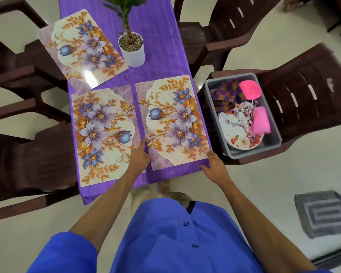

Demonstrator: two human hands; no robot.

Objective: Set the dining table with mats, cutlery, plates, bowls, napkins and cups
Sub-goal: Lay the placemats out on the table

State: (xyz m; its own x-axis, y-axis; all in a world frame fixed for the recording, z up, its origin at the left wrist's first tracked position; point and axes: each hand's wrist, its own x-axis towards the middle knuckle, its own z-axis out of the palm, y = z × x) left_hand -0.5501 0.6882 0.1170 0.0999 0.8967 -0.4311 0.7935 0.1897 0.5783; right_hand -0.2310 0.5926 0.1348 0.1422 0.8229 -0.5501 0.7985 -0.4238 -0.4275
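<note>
Both hands rest loosely open on the near corners of the glossy floral plastic mat [173, 123] on the purple-clothed counter [161, 56], the left hand [140, 156] at its left corner, the right hand [215, 164] at its right. Neither grips it. It looks thin, light and slick, likely to skate on the cloth, so nudging it by its edges seems best.

purple table [161, 56] bears three mats [104, 133], potted plant [132, 50].

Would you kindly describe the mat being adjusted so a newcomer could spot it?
On the purple table, find the mat at the near right corner, beside the grey tub. Unlike the other two, both hands touch its near edge: left hand, right hand.
</note>
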